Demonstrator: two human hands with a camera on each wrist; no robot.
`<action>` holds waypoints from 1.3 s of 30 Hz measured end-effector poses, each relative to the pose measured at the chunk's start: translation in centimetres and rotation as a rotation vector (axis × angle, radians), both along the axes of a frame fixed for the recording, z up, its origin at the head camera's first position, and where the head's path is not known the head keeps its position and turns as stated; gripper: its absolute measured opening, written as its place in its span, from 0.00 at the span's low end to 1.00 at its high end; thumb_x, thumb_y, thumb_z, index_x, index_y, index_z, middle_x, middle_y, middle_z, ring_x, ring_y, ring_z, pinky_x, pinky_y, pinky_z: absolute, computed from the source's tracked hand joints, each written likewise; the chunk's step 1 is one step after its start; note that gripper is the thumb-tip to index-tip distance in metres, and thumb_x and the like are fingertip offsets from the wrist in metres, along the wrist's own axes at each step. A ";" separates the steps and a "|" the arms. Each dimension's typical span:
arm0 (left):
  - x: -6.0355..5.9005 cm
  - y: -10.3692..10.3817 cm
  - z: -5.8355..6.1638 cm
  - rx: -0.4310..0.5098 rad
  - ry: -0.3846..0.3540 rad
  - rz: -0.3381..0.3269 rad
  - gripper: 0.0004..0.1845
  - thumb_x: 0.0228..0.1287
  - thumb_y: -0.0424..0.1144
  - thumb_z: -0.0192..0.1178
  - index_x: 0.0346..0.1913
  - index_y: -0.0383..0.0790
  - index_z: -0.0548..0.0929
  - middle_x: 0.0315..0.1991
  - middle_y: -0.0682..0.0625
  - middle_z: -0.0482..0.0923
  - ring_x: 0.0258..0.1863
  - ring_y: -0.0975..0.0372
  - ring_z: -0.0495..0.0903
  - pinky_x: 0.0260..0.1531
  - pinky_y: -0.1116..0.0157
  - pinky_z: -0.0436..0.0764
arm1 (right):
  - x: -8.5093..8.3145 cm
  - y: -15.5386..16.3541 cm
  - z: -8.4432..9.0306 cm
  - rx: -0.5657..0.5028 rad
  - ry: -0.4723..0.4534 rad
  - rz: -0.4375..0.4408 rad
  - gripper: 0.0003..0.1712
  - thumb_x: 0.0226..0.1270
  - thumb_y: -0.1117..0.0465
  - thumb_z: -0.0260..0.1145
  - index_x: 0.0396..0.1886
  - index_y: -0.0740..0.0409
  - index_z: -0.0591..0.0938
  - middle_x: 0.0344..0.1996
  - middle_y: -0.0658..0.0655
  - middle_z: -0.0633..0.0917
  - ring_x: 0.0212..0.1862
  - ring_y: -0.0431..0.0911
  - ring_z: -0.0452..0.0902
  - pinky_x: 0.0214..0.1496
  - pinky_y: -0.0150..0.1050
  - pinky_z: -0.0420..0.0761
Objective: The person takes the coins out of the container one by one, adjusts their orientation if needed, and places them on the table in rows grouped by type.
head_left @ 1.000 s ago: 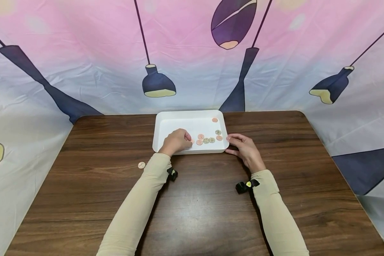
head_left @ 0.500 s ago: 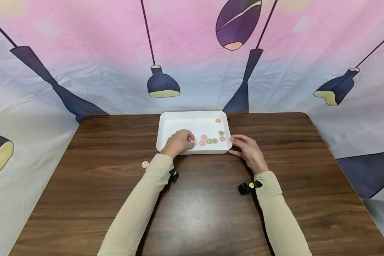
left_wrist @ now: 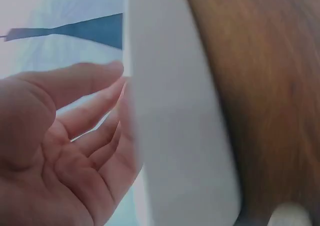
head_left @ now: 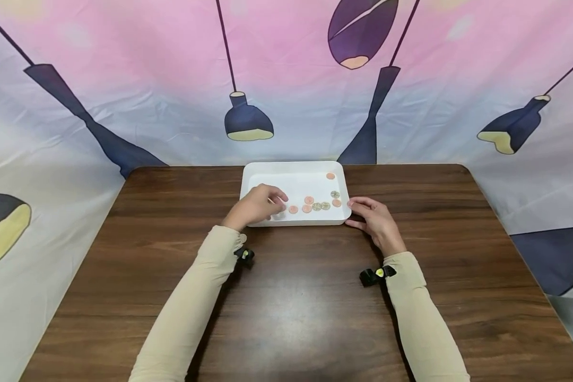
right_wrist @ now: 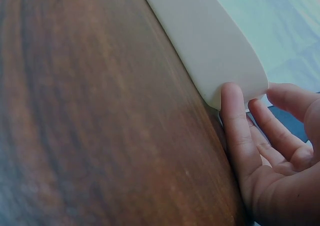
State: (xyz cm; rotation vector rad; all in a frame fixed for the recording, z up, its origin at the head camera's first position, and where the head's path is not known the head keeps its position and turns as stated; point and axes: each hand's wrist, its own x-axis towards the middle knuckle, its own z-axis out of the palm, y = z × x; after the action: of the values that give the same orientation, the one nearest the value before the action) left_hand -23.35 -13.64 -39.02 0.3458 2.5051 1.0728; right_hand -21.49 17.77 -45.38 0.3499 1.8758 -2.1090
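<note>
Sliding back from the coins (head_left: 309, 200), the left hand (head_left: 253, 206) is over the tray's near left part, thumb and fingers parted, nothing visibly pinched. And there it is: the leftmost coin (head_left: 293, 209), fully in view now beside the others, so it looks let go. The right hand (head_left: 376, 223) stays at the near right corner of the white tray (head_left: 286, 183), fingers spread and touching it. Another coin (head_left: 243, 239) lies on the table (head_left: 291, 318) by the left sleeve (head_left: 181, 313); behind, a lamp-patterned cloth (head_left: 291, 106).
</note>
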 end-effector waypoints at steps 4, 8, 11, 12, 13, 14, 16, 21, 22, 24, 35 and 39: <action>1.4 -2.0 1.5 -0.034 0.020 0.004 0.11 0.75 0.36 0.62 0.52 0.33 0.88 0.36 0.42 0.86 0.27 0.56 0.83 0.29 0.63 0.84 | 0.0 0.2 0.1 -0.010 -0.009 0.001 0.24 0.81 0.60 0.64 0.69 0.67 0.75 0.60 0.60 0.78 0.55 0.44 0.80 0.53 0.37 0.88; 3.0 -4.4 1.9 -0.105 0.060 0.045 0.08 0.74 0.36 0.63 0.43 0.34 0.90 0.28 0.47 0.87 0.25 0.58 0.84 0.29 0.64 0.85 | -0.1 0.2 0.1 -0.007 -0.004 0.005 0.24 0.81 0.60 0.64 0.69 0.67 0.75 0.60 0.59 0.78 0.55 0.44 0.80 0.53 0.37 0.88; 3.9 -6.1 1.7 -0.140 0.045 0.076 0.09 0.74 0.36 0.64 0.41 0.34 0.91 0.26 0.49 0.87 0.25 0.60 0.85 0.29 0.63 0.86 | -0.2 0.2 0.2 -0.006 0.005 0.007 0.25 0.81 0.60 0.64 0.69 0.67 0.75 0.60 0.59 0.78 0.55 0.44 0.80 0.53 0.37 0.88; 4.1 -6.6 1.6 -0.153 0.036 0.085 0.09 0.74 0.37 0.64 0.40 0.35 0.91 0.26 0.49 0.87 0.24 0.61 0.84 0.29 0.63 0.85 | -0.2 0.2 0.2 -0.006 0.006 0.007 0.25 0.81 0.60 0.64 0.69 0.67 0.75 0.60 0.59 0.78 0.55 0.44 0.79 0.53 0.37 0.87; 4.3 -7.0 1.4 -0.160 0.022 0.097 0.10 0.74 0.37 0.65 0.39 0.35 0.92 0.26 0.49 0.87 0.24 0.61 0.84 0.28 0.63 0.85 | -0.2 0.2 0.2 -0.007 0.005 0.006 0.25 0.81 0.60 0.64 0.70 0.67 0.75 0.60 0.59 0.78 0.56 0.44 0.79 0.53 0.37 0.87; 4.5 -7.4 1.2 -0.161 0.008 0.106 0.10 0.74 0.37 0.65 0.39 0.35 0.92 0.27 0.48 0.87 0.25 0.61 0.84 0.29 0.62 0.85 | -0.2 0.2 0.2 -0.007 0.003 0.006 0.25 0.81 0.60 0.64 0.70 0.67 0.75 0.60 0.59 0.77 0.56 0.44 0.79 0.53 0.37 0.87; 4.7 -8.0 0.7 -0.163 -0.015 0.126 0.09 0.74 0.36 0.64 0.39 0.35 0.92 0.28 0.47 0.88 0.25 0.60 0.84 0.29 0.62 0.85 | -0.2 0.3 0.2 -0.005 -0.002 0.005 0.24 0.81 0.60 0.64 0.69 0.67 0.75 0.60 0.58 0.77 0.56 0.44 0.79 0.53 0.37 0.87; 5.0 -8.5 -0.4 -0.204 -0.040 0.189 0.06 0.71 0.34 0.67 0.40 0.36 0.92 0.31 0.48 0.89 0.26 0.61 0.84 0.30 0.65 0.84 | -0.3 0.3 0.1 -0.001 -0.003 0.004 0.24 0.81 0.60 0.64 0.69 0.67 0.75 0.59 0.58 0.77 0.55 0.44 0.78 0.53 0.37 0.88; 5.1 -8.4 -0.6 -0.212 -0.041 0.199 0.05 0.70 0.35 0.68 0.39 0.36 0.91 0.31 0.49 0.89 0.26 0.61 0.84 0.30 0.65 0.84 | -0.3 0.3 0.1 0.000 -0.001 0.005 0.24 0.81 0.60 0.64 0.69 0.67 0.75 0.59 0.58 0.77 0.55 0.44 0.79 0.53 0.37 0.88; 5.2 -8.3 -0.9 -0.232 -0.037 0.210 0.05 0.68 0.36 0.71 0.38 0.37 0.91 0.30 0.49 0.88 0.25 0.61 0.84 0.29 0.65 0.84 | -0.2 0.2 0.0 -0.001 0.000 0.006 0.24 0.81 0.60 0.64 0.69 0.67 0.75 0.59 0.58 0.77 0.55 0.44 0.79 0.53 0.37 0.88; 5.6 -6.7 -1.7 -0.283 0.051 0.199 0.07 0.66 0.35 0.70 0.29 0.42 0.92 0.21 0.53 0.85 0.21 0.62 0.81 0.24 0.65 0.81 | -0.2 0.1 -0.1 0.013 0.006 -0.004 0.24 0.81 0.60 0.64 0.69 0.67 0.75 0.64 0.62 0.77 0.56 0.45 0.80 0.53 0.37 0.88; 5.8 -6.0 -1.8 -0.285 0.075 0.197 0.07 0.66 0.36 0.71 0.29 0.42 0.92 0.19 0.54 0.84 0.20 0.63 0.81 0.23 0.65 0.80 | -0.2 0.1 -0.1 0.014 0.010 -0.004 0.25 0.81 0.60 0.64 0.70 0.67 0.75 0.64 0.63 0.77 0.56 0.45 0.80 0.54 0.37 0.87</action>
State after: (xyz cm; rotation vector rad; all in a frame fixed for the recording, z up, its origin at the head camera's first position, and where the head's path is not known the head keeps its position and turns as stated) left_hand -17.52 -19.67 -40.86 0.0584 2.7567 0.7648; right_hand -21.72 17.91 -45.49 0.3474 1.8973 -2.1052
